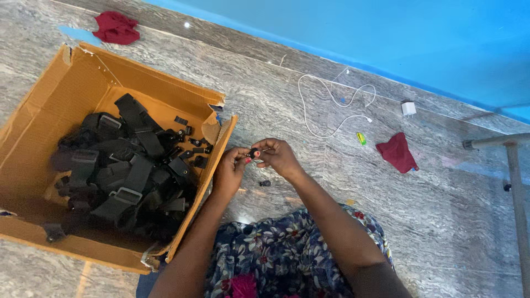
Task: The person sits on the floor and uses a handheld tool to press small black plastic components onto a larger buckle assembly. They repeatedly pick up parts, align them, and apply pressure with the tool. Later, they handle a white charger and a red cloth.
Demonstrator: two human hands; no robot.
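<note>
Marble floor (pixel 441 221), left hand (pixel 231 168) and right hand (pixel 279 156) together pinching, seemingly, 1 small black part (pixel 253 153).

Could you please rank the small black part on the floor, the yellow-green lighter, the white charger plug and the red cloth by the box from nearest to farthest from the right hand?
From the right hand:
1. Small black part, just below.
2. Yellow-green lighter, right.
3. White charger plug, upper right.
4. Red cloth, far upper left.

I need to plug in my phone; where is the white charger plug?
The small white charger plug lies on the grey marble floor at upper right, near the blue wall.
</note>
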